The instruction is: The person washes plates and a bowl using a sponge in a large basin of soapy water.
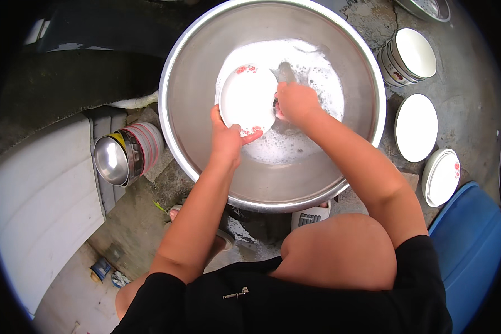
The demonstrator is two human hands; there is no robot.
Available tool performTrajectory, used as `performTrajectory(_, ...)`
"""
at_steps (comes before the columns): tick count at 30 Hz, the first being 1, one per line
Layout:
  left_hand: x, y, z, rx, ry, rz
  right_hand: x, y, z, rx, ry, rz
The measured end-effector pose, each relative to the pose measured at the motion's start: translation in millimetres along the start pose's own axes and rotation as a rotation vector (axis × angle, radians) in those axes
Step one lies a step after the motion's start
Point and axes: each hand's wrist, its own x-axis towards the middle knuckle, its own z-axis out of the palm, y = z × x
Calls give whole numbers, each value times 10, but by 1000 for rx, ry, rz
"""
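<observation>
In front of me stands a large round stainless-steel basin holding soapy water with white foam. My left hand grips a white dish with red flower prints by its lower left rim, thumb on the near edge. The dish is held tilted above the foam. At its right rim is my right hand, with the fingers curled. A small dark patch shows between those fingers and the dish; what it is, I cannot tell.
On the wet floor to the right are stacked bowls, a white plate, stacked white dishes and a blue plastic container. A metal pan sits at upper right. Nested bowls lie left of the basin.
</observation>
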Motion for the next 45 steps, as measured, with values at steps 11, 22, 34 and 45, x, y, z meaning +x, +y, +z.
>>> performTrajectory(11,-30,262,-139,132,17,-19,-548,-231,-156,202,322,-254)
performTrajectory(22,-398,266,36,200,-97,53,-99,-28,-416,270,452,-127)
performTrajectory(34,-348,-119,270,-133,139,418,-849,-607,40,2044,-310,410)
performTrajectory(45,-369,-27,96,-42,86,239,-721,-582,22,1886,259,287)
